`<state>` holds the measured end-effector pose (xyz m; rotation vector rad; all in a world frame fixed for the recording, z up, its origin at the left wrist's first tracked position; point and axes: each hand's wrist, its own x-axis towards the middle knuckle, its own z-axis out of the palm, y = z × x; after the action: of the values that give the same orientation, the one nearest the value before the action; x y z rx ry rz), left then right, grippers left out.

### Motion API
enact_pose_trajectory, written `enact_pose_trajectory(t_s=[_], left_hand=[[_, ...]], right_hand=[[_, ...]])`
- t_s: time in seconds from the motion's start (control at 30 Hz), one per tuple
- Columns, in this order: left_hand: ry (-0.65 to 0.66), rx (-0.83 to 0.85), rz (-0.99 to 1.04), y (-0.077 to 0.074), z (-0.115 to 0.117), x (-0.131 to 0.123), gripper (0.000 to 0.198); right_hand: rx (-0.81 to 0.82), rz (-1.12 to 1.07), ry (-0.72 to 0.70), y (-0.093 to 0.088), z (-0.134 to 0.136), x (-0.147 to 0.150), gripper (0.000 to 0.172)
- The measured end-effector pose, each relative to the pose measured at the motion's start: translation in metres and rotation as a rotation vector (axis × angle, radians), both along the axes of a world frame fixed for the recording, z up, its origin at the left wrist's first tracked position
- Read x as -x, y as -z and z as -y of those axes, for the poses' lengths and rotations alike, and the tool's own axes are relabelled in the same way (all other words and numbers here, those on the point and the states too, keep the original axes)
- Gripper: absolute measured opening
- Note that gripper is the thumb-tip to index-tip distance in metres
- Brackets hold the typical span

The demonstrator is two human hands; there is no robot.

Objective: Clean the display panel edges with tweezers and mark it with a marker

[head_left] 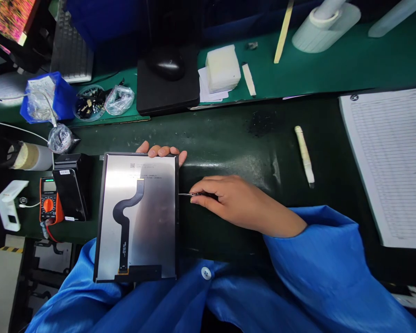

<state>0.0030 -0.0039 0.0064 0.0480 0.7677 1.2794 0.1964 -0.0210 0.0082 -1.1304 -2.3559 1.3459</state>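
One dark table (225, 132): two hands (237, 199), one display panel (156, 222), one tool (186, 194).

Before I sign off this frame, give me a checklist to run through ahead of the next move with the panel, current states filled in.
1. Left hand holding the panel: ok; fingers show at its far edge, the rest is hidden.
2. Right hand gripping the thin metal tool: ok.
3. Tool tip touching the panel's right edge: cannot tell; it reaches the edge, but contact is unclear.
4. Flex cable clear of both hands: ok.
5. Panel's underside undamaged: cannot tell; it faces away.
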Motion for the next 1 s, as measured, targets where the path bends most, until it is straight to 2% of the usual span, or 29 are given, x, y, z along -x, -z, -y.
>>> enact_pose_trajectory(t_s=[0.1,0.3,0.37,0.5,0.57,0.7,0.8,1.0], left_hand=[[-0.008,0.002,0.016,0.0001,-0.0007,0.0001,0.046],[0.003,-0.038,0.008,0.0010,0.0014,0.0004,0.044],[0.002,-0.033,0.004,0.0009,0.0013,0.0004,0.045],[-0.002,0.006,-0.028,-0.0006,-0.0002,-0.0001,0.047],[0.002,0.010,-0.017,-0.0011,-0.0003,-0.0004,0.048],[0.012,-0.012,0.055,0.0002,0.0007,-0.0003,0.047],[0.006,-0.009,0.050,0.0021,0.0007,0.0004,0.045],[-0.019,0.030,0.033,0.0036,-0.0014,0.0016,0.043]], right_hand=[[-0.010,-0.009,-0.010,-0.0002,-0.0004,-0.0002,0.024],[0.120,0.015,0.058,-0.0022,0.0010,0.0002,0.014],[0.076,0.017,0.039,-0.0016,0.0009,-0.0001,0.013],[-0.012,-0.020,0.003,-0.0008,0.0002,-0.0006,0.024],[0.007,-0.015,0.004,-0.0014,0.0003,-0.0005,0.024],[0.101,0.014,0.046,-0.0025,0.0013,0.0000,0.014],[0.064,0.028,0.031,-0.0018,0.0016,-0.0004,0.011],[0.011,-0.005,-0.016,-0.0012,0.0002,-0.0010,0.024]])
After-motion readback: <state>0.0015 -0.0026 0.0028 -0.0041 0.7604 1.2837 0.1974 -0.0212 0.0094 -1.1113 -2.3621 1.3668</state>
